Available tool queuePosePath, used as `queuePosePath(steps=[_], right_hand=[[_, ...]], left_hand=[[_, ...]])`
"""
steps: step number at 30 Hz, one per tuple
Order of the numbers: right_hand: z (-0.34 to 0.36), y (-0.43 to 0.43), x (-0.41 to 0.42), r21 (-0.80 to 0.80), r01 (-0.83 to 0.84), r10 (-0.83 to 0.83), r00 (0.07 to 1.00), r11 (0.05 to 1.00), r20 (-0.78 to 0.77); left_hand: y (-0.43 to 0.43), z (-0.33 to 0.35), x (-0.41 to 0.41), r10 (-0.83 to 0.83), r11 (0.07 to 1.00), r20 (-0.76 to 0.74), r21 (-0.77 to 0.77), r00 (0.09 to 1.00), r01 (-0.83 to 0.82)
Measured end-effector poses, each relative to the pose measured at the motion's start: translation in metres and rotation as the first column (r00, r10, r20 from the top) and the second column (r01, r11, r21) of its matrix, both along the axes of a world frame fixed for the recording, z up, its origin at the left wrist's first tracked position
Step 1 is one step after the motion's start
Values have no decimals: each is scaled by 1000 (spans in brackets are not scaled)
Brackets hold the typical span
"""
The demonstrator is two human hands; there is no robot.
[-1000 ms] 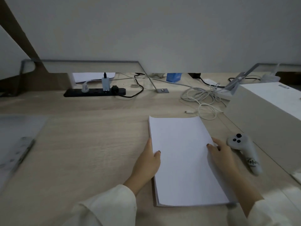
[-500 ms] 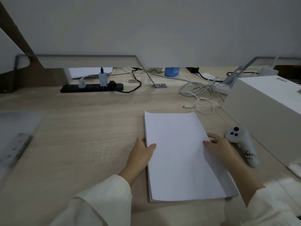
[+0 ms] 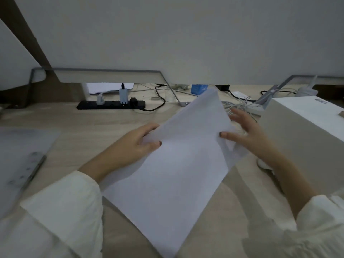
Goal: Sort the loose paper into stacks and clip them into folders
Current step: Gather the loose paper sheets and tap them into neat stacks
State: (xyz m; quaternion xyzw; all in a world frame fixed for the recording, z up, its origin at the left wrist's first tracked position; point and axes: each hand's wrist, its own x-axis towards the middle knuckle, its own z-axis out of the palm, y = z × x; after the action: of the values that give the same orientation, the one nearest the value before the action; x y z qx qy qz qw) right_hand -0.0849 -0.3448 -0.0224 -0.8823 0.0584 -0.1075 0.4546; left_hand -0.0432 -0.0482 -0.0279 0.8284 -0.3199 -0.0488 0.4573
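Left hand [image 3: 134,144] pinches paper [image 3: 176,174] at its left edge; right hand [image 3: 249,133] spread, thumb touching right edge. Long axis runs away-rightward.

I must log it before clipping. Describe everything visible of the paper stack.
The paper stack is blank white sheets, slightly fanned at the right edge. It is held above the wooden desk, turned diagonally. The left hand pinches its left edge, thumb on top; the right hand lays a thumb on its right edge.
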Motion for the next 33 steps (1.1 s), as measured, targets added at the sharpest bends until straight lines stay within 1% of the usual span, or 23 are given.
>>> queuePosePath(steps=[2, 3, 5, 7, 8, 9, 10, 11, 12, 13, 14, 16, 18, 20, 23, 26, 28, 30, 31, 32, 33], right_hand=[[15, 9, 2, 121, -128, 143, 981, 984, -128], [16, 15, 2, 182, -177, 204, 969, 967, -140], [14, 29, -2, 298, -223, 259, 962, 928, -87], [7, 37, -6, 399, -207, 232, 973, 893, -15], [2, 40, -8, 452, -181, 198, 980, 874, 10], [-2, 40, -10, 494, -167, 175, 984, 853, 32], [-6, 40, -13, 532, -162, 156, 986, 831, 56], [-11, 40, -13, 551, -172, 152, 985, 816, 82], [-15, 42, -13, 555, -180, 153, 984, 812, 95], [-19, 44, -13, 556, -179, 145, 984, 812, 105], [-22, 48, -13, 566, -172, 136, 985, 807, 106], [-27, 53, -14, 603, -166, 114, 986, 781, 124], [-31, 53, -15, 637, -167, 108, 986, 753, 131], [-39, 46, -17, 657, -183, 125, 983, 731, 135], [-60, 41, -23, 652, -147, 138, 988, 744, 65], [-66, 44, -24, 610, -131, 124, 991, 781, 55], [-62, 42, -20, 647, -136, 111, 991, 750, 79], [-56, 41, -20, 688, -168, 121, 986, 706, 117], [-56, 41, -20, 693, -176, 129, 984, 699, 120], [-59, 42, -21, 692, -180, 139, 983, 699, 116], [-61, 44, -23, 689, -176, 144, 984, 703, 105]], left_hand=[[7, 23, -2, -14, 998, 66, 59, 998, 10], [11, 33, -4, -11, 996, 99, 87, 995, 2], [24, 48, -4, 4, 987, 144, 157, 990, -27], [50, 54, -1, 59, 979, 97, 187, 993, -77], [64, 54, 1, 120, 976, 61, 173, 991, -129], [77, 51, 1, 208, 970, 10, 130, 978, -208], [87, 44, 1, 288, 957, -60, 39, 956, -286], [92, 35, -1, 338, 929, -148, -104, 930, -354], [93, 24, -4, 342, 876, -249, -266, 906, -403], [87, 14, -8, 320, 801, -352, -395, 879, -450], [80, 3, -13, 299, 720, -429, -484, 852, -497], [61, -12, -22, 316, 604, -471, -570, 824, -557], [50, -15, -29, 365, 494, -453, -646, 813, -582], [47, -17, -32, 425, 439, -395, -697, 815, -567], [41, -27, -42, 447, 475, -355, -684, 821, -554], [35, -35, -46, 484, 455, -385, -656, 786, -602], [37, -33, -42, 527, 447, -345, -665, 777, -598], [37, -26, -40, 542, 485, -263, -678, 798, -553], [37, -27, -40, 536, 502, -240, -680, 809, -534], [36, -32, -40, 540, 498, -251, -675, 804, -545], [34, -32, -45, 533, 473, -294, -674, 793, -568]])
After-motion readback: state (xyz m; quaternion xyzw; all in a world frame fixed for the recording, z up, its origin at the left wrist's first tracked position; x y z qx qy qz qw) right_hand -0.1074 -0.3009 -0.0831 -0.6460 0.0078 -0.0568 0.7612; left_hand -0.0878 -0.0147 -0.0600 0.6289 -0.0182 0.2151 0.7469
